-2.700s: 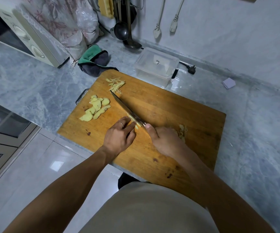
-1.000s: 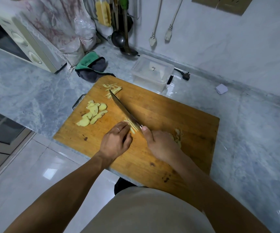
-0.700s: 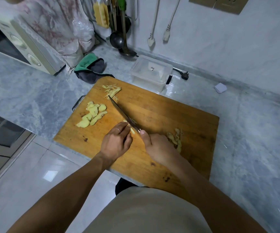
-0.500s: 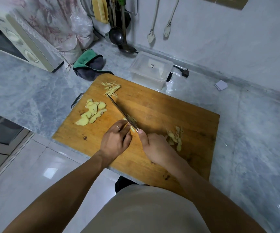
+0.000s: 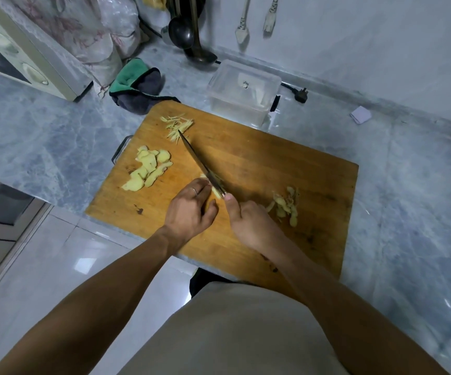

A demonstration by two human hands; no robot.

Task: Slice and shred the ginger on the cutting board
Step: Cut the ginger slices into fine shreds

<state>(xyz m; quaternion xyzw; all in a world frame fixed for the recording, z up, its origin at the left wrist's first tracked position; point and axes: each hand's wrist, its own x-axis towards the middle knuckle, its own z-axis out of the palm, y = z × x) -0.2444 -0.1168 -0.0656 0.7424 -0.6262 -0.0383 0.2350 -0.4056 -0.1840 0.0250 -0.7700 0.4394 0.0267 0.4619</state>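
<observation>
Grey marble counter (image 5: pixel 43 147) fills most of what I see, and on it lies one wooden cutting board (image 5: pixel 286 163), set at a slant with its near corner over the counter's edge. Behind the board stands one clear plastic box (image 5: pixel 242 90) with its lid on, and to that box's left one green and dark cloth (image 5: pixel 135 85) lies bunched.

Both hands are on the board's near half. My left hand (image 5: pixel 189 209) has its fingers curled down onto a small piece of ginger (image 5: pixel 215 191), the knuckles just beside the blade; a ring shows on one finger. My right hand (image 5: pixel 248 220) is wrapped round the handle of one knife (image 5: pixel 201 165), thumb pressed forward at the blade's heel. The handle itself is hidden in the fist. The blade runs away from me toward the far left corner, its heel on the held ginger.

I count three other lots of ginger on the board: one heap of pale slices (image 5: pixel 148 170) left of the blade, well apart from the left fingers; one small heap of fine shreds (image 5: pixel 178 125) at the blade's tip; and one cluster of brownish peelings (image 5: pixel 285 205) just right of my right hand.
</observation>
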